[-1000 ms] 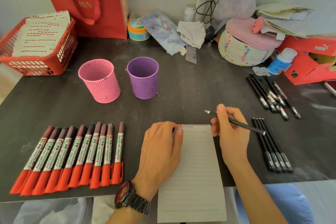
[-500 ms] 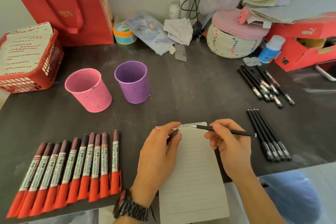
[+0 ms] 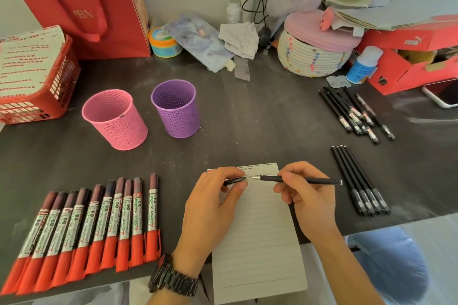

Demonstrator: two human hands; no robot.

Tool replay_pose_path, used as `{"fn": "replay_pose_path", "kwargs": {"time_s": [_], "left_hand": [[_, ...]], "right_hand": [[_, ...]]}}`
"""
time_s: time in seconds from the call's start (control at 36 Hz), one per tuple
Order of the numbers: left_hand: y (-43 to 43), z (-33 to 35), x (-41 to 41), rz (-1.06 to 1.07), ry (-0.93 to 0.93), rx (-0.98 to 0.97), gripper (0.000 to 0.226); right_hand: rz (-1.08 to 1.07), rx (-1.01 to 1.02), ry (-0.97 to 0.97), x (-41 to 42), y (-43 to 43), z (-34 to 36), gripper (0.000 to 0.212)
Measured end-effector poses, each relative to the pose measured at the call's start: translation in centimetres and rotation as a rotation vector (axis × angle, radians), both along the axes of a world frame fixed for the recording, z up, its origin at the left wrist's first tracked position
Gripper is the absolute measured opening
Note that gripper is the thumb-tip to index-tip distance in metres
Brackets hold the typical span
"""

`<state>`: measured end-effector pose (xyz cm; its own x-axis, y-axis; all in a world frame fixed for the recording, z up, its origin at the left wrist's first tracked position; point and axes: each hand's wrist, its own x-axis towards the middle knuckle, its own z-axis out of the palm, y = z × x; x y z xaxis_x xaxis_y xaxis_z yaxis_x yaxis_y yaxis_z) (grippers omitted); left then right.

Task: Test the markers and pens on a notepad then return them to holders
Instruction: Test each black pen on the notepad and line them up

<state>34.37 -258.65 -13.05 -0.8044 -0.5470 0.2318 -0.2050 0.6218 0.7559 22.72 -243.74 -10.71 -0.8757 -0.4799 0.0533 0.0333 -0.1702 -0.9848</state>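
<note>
A lined notepad (image 3: pixel 257 242) lies at the table's front edge, with small marks along its top line. My right hand (image 3: pixel 306 199) holds a slim black pen (image 3: pixel 297 179) almost level, its tip pointing left over the pad's top. My left hand (image 3: pixel 213 205) rests on the pad's left side and pinches the black pen cap (image 3: pixel 234 181), its mouth just left of the pen tip. A row of several red markers (image 3: pixel 86 228) lies at front left. A pink holder (image 3: pixel 112 119) and a purple holder (image 3: pixel 177 108) stand behind them.
Several black pens (image 3: pixel 359 181) lie in a neat row right of the pad, and a looser bunch of black pens (image 3: pixel 354 112) lies farther back. A red basket (image 3: pixel 44 96), red bag (image 3: pixel 81 5), woven basket (image 3: pixel 309 57), shoebox (image 3: pixel 406 57) and phone (image 3: pixel 443 93) line the back and sides.
My right hand lowered the pen from a raised slant to nearly level at the pad's top. The pen tip and the cap in my left hand have come close together.
</note>
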Motion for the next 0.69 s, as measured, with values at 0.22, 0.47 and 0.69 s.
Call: {"fn": "replay_pose_path", "kwargs": {"time_s": [0.22, 0.47, 0.69], "left_hand": [[0.06, 0.24, 0.01, -0.029, 0.032, -0.020, 0.024], [0.07, 0.62, 0.17, -0.044, 0.052, -0.039, 0.026], [0.06, 0.87, 0.25, -0.018, 0.111, -0.067, 0.022]], "right_hand": [[0.043, 0.072, 0.076, 0.20, -0.18, -0.08, 0.011], [0.117, 0.145, 0.164, 0.32, -0.11, -0.02, 0.008], [0.161, 0.188, 0.217, 0.49, -0.18, -0.11, 0.005]]}}
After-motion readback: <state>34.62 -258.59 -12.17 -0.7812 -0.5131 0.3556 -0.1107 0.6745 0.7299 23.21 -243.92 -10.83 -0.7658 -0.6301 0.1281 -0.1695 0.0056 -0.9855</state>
